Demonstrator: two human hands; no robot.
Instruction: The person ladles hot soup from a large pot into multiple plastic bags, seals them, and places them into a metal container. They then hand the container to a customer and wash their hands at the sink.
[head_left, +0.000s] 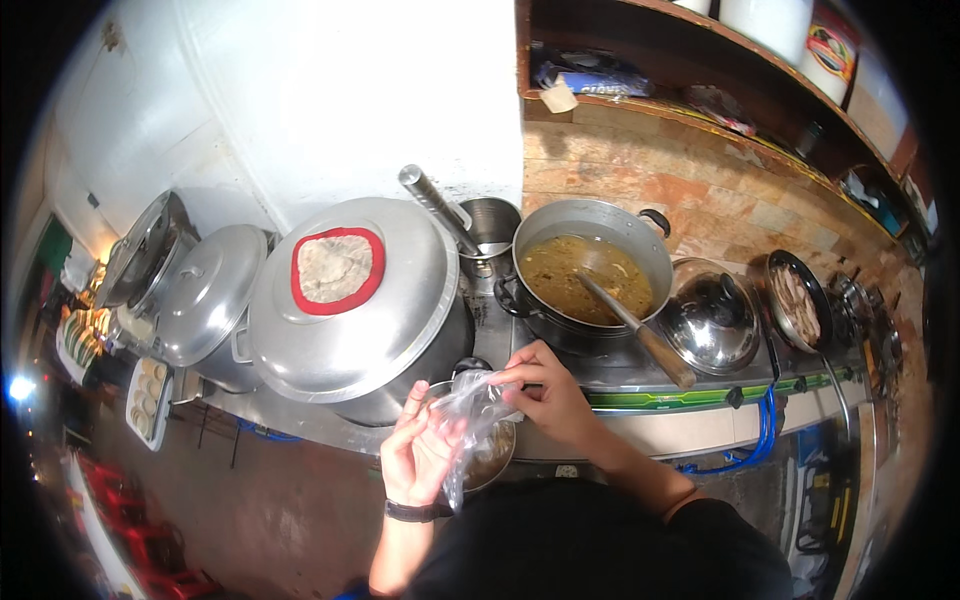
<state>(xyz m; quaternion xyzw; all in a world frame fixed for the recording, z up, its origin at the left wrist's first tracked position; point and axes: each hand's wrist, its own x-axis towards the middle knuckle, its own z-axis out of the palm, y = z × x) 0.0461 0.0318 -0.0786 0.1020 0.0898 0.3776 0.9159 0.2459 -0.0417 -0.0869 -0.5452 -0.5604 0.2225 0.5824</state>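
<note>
A clear plastic bag (476, 420) hangs between my two hands above the counter's front edge. My right hand (541, 386) pinches its upper edge between thumb and fingers. Against the bag's other side is my left hand (420, 450), palm up, with fingers partly curled; the wrist wears a dark band. Partly hidden below the bag is a round pan (495, 457) with food in it. Beyond my right hand stands a pot of yellowish broth (551, 259), a wooden-handled ladle (637, 328) leaning in it.
A large lidded aluminum pot (405, 300) fills the left counter beside smaller lidded pots (206, 300). Behind stands a metal container (491, 217) with a steel-handled utensil. Right of the broth are a shiny domed lid (712, 322) and a pan of meat (795, 300). A wooden shelf (675, 112) overhangs the back right.
</note>
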